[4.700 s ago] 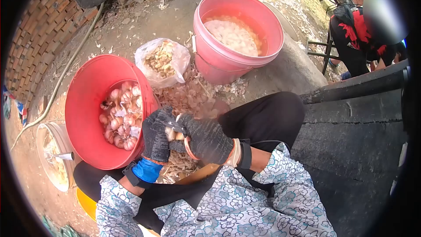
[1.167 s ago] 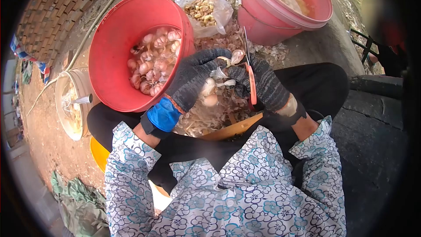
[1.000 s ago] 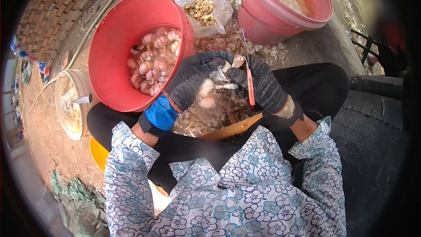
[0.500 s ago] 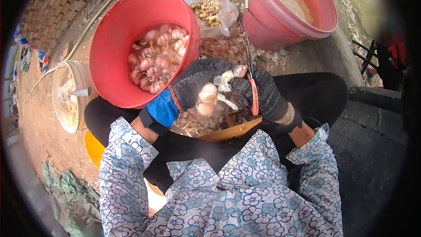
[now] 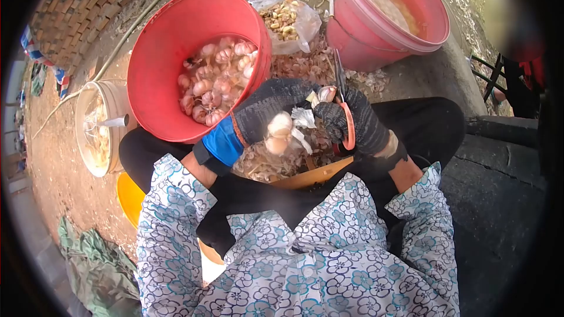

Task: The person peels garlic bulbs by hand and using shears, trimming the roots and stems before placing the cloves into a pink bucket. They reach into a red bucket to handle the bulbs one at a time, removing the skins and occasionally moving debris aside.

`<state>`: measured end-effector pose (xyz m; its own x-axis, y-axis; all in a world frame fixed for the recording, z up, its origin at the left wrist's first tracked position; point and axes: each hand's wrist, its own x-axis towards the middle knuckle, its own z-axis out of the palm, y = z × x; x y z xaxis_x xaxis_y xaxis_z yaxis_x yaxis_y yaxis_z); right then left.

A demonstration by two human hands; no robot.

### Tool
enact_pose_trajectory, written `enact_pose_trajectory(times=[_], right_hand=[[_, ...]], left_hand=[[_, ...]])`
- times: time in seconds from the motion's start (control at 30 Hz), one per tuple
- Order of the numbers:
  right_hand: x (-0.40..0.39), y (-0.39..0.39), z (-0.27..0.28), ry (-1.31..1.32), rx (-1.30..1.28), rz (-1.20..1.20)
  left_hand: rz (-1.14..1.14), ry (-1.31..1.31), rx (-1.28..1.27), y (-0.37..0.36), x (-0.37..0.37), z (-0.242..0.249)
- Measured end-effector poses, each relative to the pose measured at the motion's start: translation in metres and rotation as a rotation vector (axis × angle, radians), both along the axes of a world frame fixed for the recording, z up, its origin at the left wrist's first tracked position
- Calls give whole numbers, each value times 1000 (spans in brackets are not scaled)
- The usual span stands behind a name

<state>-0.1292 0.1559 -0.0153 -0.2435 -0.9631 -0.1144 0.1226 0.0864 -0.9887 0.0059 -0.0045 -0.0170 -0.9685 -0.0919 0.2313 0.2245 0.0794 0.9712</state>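
Note:
My left hand, in a dark knit glove with a blue cuff, is closed around garlic. Two pale, peeled garlic cloves show at its palm side, and a partly peeled garlic piece is at its fingertips. A loose white strip of skin hangs between the hands. My right hand, gloved as well, grips scissors with orange handles. Their metal blades point away from me, beside the garlic piece. Right fingertips meet the garlic; exact contact is hidden.
A red bucket of garlic bulbs in water leans at my left knee. Behind are a plastic bag of cloves and a pink bucket. Garlic skins lie between my legs. A white bucket stands left.
The view has shifted slightly, so the buckets on the left appear further right. The garlic skin between my hands sits more folded out. Both hands keep their holds.

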Motion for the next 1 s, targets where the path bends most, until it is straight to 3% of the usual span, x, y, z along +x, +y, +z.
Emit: enact_pose_trajectory(times=[0.03, 0.07, 0.13, 0.23, 0.3, 0.37, 0.4, 0.43, 0.5, 0.53, 0.63, 0.67, 0.7, 0.73, 0.77, 0.83, 0.87, 0.97, 1.0], right_hand=[[-3, 1, 3, 473, -81, 158], [-8, 0, 2, 474, -78, 162], [-18, -2, 4, 881, -361, 308], [-23, 11, 25, 1027, -500, 252], [-28, 16, 27, 956, -494, 234], [-40, 13, 28, 1084, -509, 353], [-42, 21, -1, 1138, -412, 118], [-39, 17, -1, 1136, -412, 118], [-25, 6, -2, 1393, 499, 66], [-23, 4, 4, 1392, 503, 63], [-22, -4, 17, 1381, 293, -92], [-24, -8, 7, 1023, 86, -123], [-24, -9, 2, 658, -106, -153], [-17, -12, 20, 780, 21, -38], [-9, -20, -3, 1483, -365, -157], [1, -15, -5, 1327, -8, -56], [2, -15, -11, 1433, -68, -82], [5, -14, 1, 1379, -54, -34], [5, -13, 1, 1385, -58, -30]], left_hand=[[-32, -61, 43, -5, 4, -6], [-1, -69, 119, -4, 4, -16], [25, -104, 191, 0, 11, -11], [110, -186, 400, 3, 11, -14], [170, -234, 539, 2, 11, -21], [208, -362, 678, 1, 7, -12], [219, -421, 808, 4, 6, -3], [219, -422, 808, 2, 6, -7], [158, -567, 949, -4, 4, -18], [160, -543, 981, -1, 2, -16], [178, -561, 861, -1, 3, -14], [184, -560, 863, 1, 4, -14], [211, -562, 662, 4, 3, -15], [232, -559, 460, 6, 2, -14], [227, -554, 460, 9, 1, -9], [108, -414, -49, 13, 4, 2], [114, -368, -149, 12, 6, -12], [141, -473, -188, 15, 5, -14], [149, -565, 122, 18, 4, -12]])
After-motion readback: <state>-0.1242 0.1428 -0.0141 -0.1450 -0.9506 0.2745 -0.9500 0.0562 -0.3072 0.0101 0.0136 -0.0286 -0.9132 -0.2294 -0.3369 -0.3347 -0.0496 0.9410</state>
